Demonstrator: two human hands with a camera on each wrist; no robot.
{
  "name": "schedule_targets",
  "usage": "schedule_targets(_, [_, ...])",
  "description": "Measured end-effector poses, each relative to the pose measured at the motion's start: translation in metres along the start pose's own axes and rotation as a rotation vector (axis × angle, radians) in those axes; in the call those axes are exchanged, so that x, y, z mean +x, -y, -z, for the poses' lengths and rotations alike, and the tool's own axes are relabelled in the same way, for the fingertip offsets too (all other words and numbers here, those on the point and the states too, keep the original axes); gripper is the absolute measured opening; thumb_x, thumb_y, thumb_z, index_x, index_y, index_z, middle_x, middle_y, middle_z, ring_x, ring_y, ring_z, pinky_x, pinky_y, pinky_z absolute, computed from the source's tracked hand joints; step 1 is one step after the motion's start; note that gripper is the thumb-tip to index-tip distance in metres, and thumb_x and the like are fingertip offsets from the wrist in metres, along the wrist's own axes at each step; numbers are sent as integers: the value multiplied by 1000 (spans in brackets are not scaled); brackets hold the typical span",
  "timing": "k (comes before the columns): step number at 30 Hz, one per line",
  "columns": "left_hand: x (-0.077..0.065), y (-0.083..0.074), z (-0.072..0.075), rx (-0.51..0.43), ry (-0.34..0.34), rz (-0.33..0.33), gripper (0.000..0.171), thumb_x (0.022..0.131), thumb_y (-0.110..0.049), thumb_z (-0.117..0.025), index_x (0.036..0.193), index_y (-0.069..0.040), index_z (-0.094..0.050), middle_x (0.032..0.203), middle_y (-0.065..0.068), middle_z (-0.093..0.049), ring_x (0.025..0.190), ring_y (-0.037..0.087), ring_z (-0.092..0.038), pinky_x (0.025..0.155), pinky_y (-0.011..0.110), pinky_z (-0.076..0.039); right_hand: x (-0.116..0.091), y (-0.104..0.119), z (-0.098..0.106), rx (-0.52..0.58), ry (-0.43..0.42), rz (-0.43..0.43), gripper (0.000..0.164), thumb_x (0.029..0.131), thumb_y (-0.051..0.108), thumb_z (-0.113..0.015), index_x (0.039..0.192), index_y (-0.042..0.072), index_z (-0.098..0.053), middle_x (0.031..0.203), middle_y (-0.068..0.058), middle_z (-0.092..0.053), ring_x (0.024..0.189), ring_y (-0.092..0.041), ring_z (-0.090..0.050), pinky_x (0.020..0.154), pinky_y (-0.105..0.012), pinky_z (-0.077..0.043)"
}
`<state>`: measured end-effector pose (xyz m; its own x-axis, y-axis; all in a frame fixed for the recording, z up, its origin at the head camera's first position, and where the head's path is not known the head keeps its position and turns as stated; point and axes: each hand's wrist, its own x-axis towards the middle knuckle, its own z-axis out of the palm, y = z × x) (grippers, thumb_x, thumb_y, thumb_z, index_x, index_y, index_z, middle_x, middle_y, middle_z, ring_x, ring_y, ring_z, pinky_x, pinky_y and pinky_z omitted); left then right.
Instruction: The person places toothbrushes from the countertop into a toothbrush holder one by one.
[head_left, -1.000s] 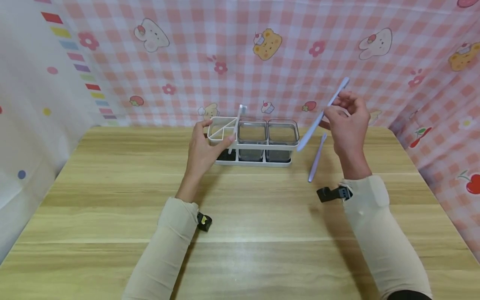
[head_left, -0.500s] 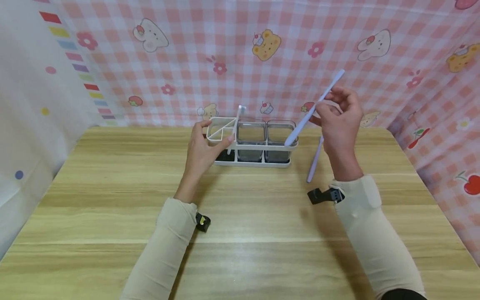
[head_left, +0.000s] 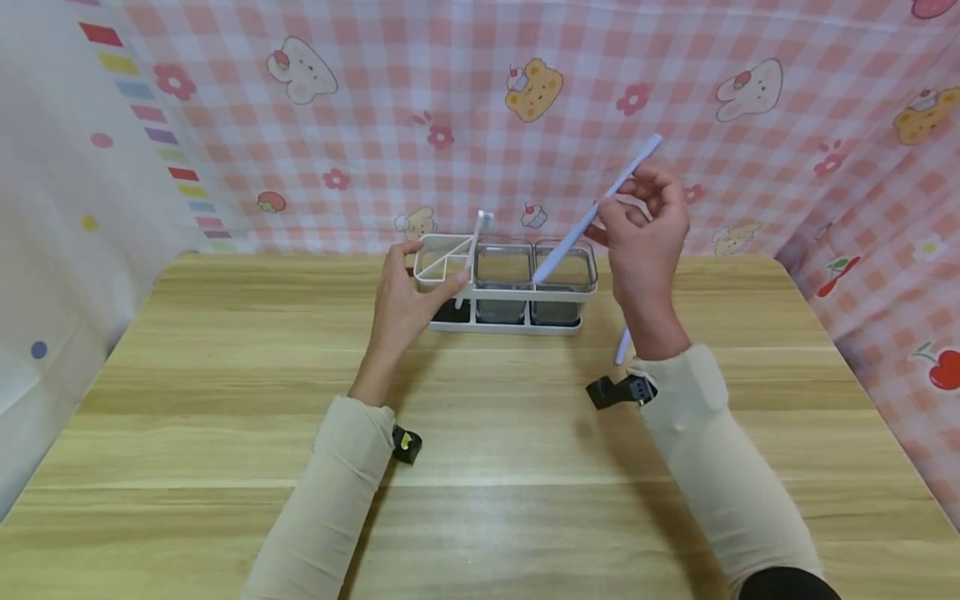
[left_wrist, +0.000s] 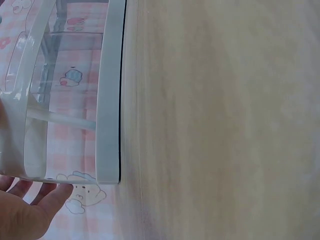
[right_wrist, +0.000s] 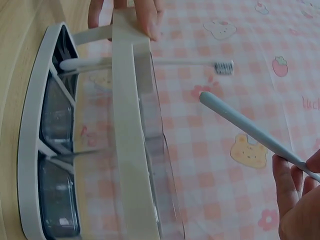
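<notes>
My left hand [head_left: 405, 300] grips the left end of a white toothbrush holder [head_left: 517, 294], thumb in front and fingers round the far side. A white toothbrush [head_left: 476, 237] stands bristles up in the holder's divided left section. My right hand [head_left: 648, 242] pinches a light blue toothbrush [head_left: 573, 236], held aslant above the holder's right half. Its handle end points down and left, and in the right wrist view that blue end [right_wrist: 240, 122] is apart from the holder's rim. Partly hidden behind my right wrist, a purple toothbrush [head_left: 622, 347] lies on the table.
Two clear cups [head_left: 504, 310] sit in the holder's middle and right slots. The wooden table [head_left: 480, 450] ends at a pink checked cloth [head_left: 450, 83] hanging close behind the holder. More cloth hangs along both sides.
My right hand has moved left with the blue toothbrush, from beside the holder to over its right half. My wrist now covers most of the purple toothbrush. The left hand stays put.
</notes>
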<state>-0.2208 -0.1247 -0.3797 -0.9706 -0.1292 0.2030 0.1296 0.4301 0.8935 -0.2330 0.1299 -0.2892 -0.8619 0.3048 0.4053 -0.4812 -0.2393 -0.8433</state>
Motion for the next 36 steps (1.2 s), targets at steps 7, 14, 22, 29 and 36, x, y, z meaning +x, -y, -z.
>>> schedule_targets(7, [0,0,0,0,-5,-2,84,80,-48,-82,144,-9,-43,135,18,-51,108,29,-52,81,41,-45,-4,-7,-11,16,14,8,33,87,-13,-59,113,6,-49,101,-10,-52,79,-19,-63,66,-32,-60])
schedule_targets(14, [0,0,0,0,3,-5,86,80,-48,-82,144,-9,-42,136,16,-50,109,28,-52,82,40,-45,-9,-16,-20,7,54,47,32,88,-14,-56,111,7,-46,98,-8,-52,85,-24,-64,68,-34,-60])
schedule_targets(22, [0,0,1,-14,10,-12,85,80,-48,-83,145,-9,-42,138,15,-49,111,29,-51,82,42,-46,-14,-23,-34,31,54,0,34,87,-13,-57,112,7,-46,100,-9,-50,87,-23,-61,71,-35,-60])
schedule_targets(29, [1,1,2,-12,5,-22,84,80,-47,-83,144,-9,-43,138,13,-49,113,29,-52,85,43,-46,-18,-31,-43,-2,68,61,33,87,-11,-58,112,8,-45,100,-5,-51,89,-28,-63,68,-37,-60])
schedule_targets(36, [0,2,3,-13,15,-15,85,81,-48,-83,145,-10,-42,139,15,-49,113,28,-51,84,42,-46,-21,-38,-53,0,50,29,31,86,-11,-58,108,7,-46,99,-7,-51,87,-27,-62,67,-36,-60])
